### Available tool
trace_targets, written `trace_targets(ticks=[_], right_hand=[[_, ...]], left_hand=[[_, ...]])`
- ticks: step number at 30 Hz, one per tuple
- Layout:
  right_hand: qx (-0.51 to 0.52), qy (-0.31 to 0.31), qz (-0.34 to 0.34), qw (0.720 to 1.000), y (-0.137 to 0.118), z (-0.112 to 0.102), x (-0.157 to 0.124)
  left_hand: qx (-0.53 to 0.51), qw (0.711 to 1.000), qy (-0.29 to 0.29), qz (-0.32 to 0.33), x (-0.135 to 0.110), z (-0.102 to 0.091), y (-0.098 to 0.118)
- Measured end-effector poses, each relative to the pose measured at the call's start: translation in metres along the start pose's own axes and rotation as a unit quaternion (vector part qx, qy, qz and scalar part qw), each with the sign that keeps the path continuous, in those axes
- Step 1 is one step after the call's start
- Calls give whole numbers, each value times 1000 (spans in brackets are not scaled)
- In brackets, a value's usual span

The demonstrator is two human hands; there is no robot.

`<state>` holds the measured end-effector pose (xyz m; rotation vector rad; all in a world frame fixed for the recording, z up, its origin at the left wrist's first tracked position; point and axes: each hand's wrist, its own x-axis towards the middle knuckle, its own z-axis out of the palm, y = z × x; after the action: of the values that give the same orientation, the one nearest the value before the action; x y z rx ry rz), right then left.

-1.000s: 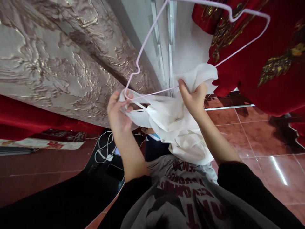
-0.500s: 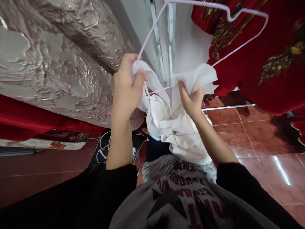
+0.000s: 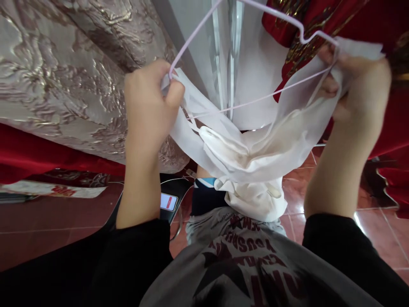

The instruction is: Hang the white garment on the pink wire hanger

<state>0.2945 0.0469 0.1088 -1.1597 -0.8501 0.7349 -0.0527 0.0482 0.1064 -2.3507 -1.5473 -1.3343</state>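
A pale pink clothes hanger (image 3: 270, 10) spans the space between my hands, its hook end beyond the top edge. My left hand (image 3: 153, 102) is closed round its left corner together with the edge of a sheer white garment (image 3: 223, 157). At the opposite corner my right hand (image 3: 354, 85) grips the garment's other shoulder against the hanger, some fingers behind the cloth. The garment's neckline hangs in a wide curve below the hanger's bottom bar (image 3: 255, 100). Its lower part lies bunched on my lap, and thin white straps show near the left side.
Shiny embossed beige fabric (image 3: 73, 76) fills the left. Red cloth with gold sequins (image 3: 319, 21) hangs at the right. Behind the hanger stands a white panel with metal rails (image 3: 234, 55). A phone (image 3: 168, 201) with a white cable rests on a black seat left of my legs.
My right hand has moved right and up to the hanger's right corner, drawing the white cloth out along it. My left hand has shifted slightly left, still gripping its corner.
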Motion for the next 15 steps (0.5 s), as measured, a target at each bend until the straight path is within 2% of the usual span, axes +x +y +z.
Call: trace_targets(ticks=[2, 5, 7, 10, 15], right_hand=[[-22, -11, -7, 1000, -20, 8, 0], [-118, -94, -58, 987, -41, 21, -8], [-183, -143, -86, 969, -49, 30, -17], [-270, -161, -95, 945, -56, 46, -33], [-404, -235, -122, 876, -69, 60, -58]], left_hand=[[3, 1000, -8, -11, 2, -2, 2], [-15, 1000, -14, -14, 3, -2, 3], [-27, 999, -11, -17, 4, -2, 2], [-48, 999, -15, -22, 4, -4, 2], [-45, 999, -4, -17, 3, -7, 2]])
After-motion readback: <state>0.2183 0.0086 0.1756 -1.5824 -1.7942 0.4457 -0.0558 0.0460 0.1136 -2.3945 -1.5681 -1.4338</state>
